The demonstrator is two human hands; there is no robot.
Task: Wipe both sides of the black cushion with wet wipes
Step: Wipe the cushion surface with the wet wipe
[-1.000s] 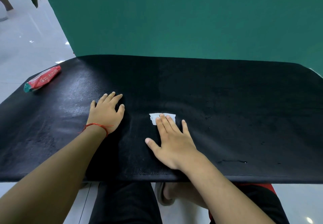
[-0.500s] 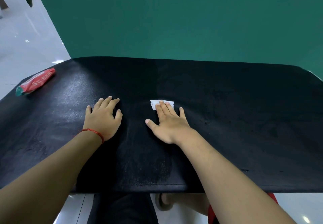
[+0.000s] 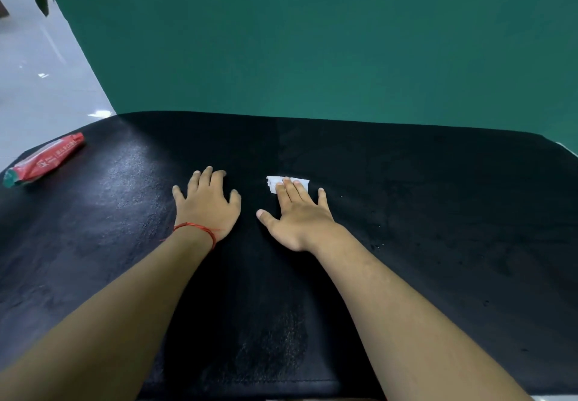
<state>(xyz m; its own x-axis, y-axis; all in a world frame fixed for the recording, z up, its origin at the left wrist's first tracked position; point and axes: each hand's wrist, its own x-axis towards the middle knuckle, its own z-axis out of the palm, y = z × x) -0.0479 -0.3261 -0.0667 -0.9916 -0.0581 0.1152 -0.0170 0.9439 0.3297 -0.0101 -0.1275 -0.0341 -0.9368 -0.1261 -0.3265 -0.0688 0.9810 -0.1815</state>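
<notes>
While the left hand point(image 3: 206, 205) lies flat, fingers spread, steadying the black cushion point(image 3: 438, 212), the right hand point(image 3: 297, 212) presses a wet wipe point(image 3: 289, 181) under straight fingers — gripping nothing — to scrub.

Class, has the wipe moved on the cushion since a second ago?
Yes. Under the right hand, the wipe slid along the cushion, away from its near edge.

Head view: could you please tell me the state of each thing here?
black cushion, lying flat.
left hand, open, flat on the cushion.
right hand, open, pressing the wipe.
wet wipe, bunched, under the right hand.
wet wipes pack, lying on the cushion's left corner.
</notes>
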